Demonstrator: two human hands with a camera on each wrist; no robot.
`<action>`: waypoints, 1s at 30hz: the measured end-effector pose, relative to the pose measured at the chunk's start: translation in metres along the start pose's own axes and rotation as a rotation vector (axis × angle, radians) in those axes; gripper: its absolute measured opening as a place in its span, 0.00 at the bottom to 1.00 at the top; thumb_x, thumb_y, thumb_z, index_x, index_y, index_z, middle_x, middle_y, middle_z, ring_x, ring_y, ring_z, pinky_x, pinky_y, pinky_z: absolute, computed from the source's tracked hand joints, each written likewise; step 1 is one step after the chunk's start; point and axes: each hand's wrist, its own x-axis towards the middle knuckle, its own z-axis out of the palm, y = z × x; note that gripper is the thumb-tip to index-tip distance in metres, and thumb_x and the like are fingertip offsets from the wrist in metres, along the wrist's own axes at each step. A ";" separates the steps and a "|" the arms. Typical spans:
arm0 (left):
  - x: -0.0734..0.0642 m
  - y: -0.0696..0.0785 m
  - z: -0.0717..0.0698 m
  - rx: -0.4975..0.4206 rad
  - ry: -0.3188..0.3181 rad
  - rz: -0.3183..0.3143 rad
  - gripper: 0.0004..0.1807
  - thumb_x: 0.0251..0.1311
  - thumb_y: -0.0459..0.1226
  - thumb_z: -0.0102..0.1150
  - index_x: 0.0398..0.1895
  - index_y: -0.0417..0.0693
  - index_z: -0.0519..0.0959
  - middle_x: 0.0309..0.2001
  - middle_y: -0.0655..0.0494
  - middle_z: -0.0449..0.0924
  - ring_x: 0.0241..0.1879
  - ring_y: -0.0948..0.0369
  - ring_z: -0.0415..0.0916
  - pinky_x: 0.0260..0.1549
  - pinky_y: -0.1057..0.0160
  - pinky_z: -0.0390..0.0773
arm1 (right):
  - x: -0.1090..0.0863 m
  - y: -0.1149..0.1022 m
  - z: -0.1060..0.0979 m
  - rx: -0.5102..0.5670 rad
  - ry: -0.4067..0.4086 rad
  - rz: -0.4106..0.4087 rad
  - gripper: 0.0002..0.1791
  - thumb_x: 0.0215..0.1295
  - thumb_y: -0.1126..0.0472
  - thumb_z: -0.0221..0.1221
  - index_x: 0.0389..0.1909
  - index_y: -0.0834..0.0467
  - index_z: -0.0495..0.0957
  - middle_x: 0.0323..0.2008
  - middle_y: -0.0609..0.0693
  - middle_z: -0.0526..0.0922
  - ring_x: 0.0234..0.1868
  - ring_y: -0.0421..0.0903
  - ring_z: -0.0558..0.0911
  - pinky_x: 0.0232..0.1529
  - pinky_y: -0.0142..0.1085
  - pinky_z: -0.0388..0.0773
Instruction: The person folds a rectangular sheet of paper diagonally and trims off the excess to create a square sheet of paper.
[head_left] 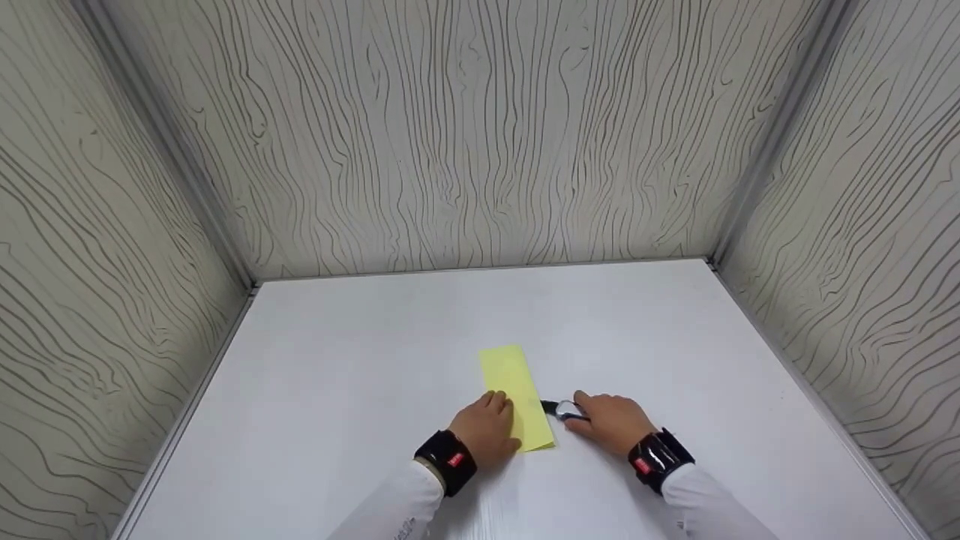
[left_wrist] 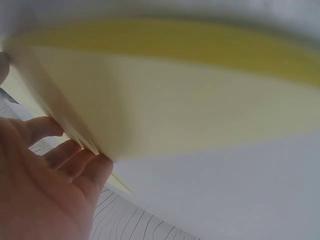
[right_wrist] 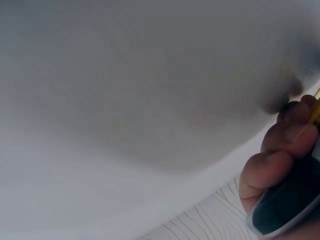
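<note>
A folded yellow sheet of paper (head_left: 517, 375) lies lengthwise on the white table, its near end slightly parted. My left hand (head_left: 486, 431) rests on the paper's left side, fingertips pressing at its edge. In the left wrist view, the fingers of that hand (left_wrist: 55, 175) meet the edge of the paper (left_wrist: 175, 100), whose layers gape apart. My right hand (head_left: 613, 424) grips a tool (head_left: 568, 410) with a dark and light-grey handle, its dark narrow end reaching the paper's right edge. In the right wrist view, curled fingers (right_wrist: 272, 165) wrap the dark handle (right_wrist: 290, 195); its kind I cannot tell.
The white tabletop (head_left: 360, 360) is enclosed by wood-grain patterned panels at the back (head_left: 480, 135), left (head_left: 90, 300) and right (head_left: 870, 285). Grey metal frame bars (head_left: 169, 142) run along the corners. Each wrist wears a black band (head_left: 446, 459).
</note>
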 end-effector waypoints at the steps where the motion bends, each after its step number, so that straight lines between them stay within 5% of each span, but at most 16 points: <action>1: 0.000 0.000 0.000 0.003 0.001 0.000 0.36 0.75 0.58 0.60 0.72 0.39 0.78 0.70 0.46 0.79 0.72 0.50 0.76 0.74 0.61 0.74 | 0.001 -0.001 0.000 -0.004 -0.001 -0.002 0.18 0.73 0.41 0.67 0.41 0.50 0.75 0.22 0.42 0.72 0.24 0.41 0.69 0.27 0.40 0.71; 30: -0.003 0.003 -0.013 -0.016 -0.047 -0.025 0.37 0.75 0.58 0.60 0.74 0.40 0.76 0.72 0.46 0.78 0.74 0.50 0.75 0.75 0.61 0.73 | 0.011 -0.001 0.005 0.002 0.011 0.013 0.19 0.74 0.41 0.67 0.45 0.53 0.79 0.23 0.44 0.75 0.24 0.43 0.71 0.29 0.43 0.76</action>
